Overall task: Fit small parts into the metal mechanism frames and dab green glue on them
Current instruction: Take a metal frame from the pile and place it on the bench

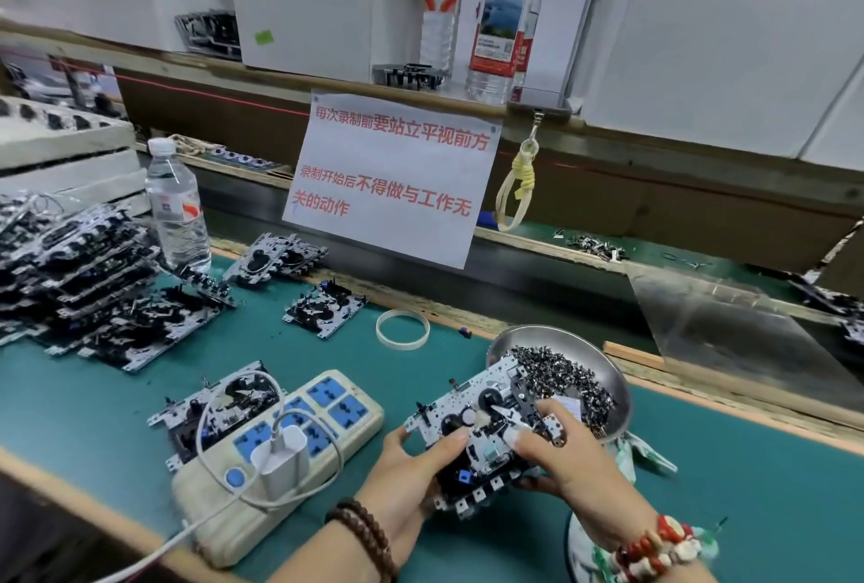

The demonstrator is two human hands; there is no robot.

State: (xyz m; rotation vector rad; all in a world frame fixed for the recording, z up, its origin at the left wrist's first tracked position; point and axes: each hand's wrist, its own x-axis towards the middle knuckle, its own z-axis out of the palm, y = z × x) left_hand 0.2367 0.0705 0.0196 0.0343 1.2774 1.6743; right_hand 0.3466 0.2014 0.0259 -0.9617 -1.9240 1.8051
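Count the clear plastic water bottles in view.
3: one clear plastic water bottle stands on the green mat at left; two more stand on the wooden shelf behind.

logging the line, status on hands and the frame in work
Left hand grips the mechanism frame from the left. Right hand holds its right side, fingertip on top. Parts bowl just behind; nothing in the way.

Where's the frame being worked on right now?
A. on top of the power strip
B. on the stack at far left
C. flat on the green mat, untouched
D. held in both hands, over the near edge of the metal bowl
D: the left hand and right hand both grip the metal frame, lifted off the mat in front of the metal bowl of small parts.
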